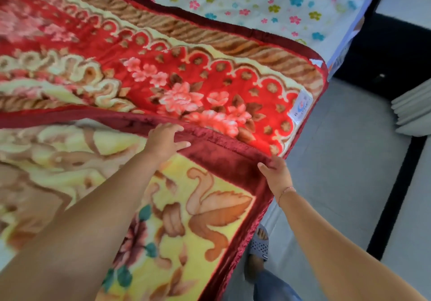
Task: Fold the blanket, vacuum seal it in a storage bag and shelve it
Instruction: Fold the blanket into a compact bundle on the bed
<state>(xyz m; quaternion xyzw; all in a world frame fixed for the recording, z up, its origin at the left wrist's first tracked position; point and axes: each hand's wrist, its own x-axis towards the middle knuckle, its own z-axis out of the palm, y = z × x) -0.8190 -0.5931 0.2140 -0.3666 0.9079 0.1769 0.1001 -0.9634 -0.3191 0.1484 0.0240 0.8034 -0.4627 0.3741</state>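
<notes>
The left hand (pixel 166 141) is gripping the blanket's (pixel 210 86) maroon hem (pixel 217 146) at centre frame. The right hand (pixel 276 176) is pinching its corner lower right, the hem running diagonally between them.

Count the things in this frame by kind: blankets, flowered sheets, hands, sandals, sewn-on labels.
blanket: 1
flowered sheet: 1
hands: 2, left hand and right hand, both holding the blanket's maroon edge
sandal: 1
sewn-on label: 1
Total: 6
</notes>
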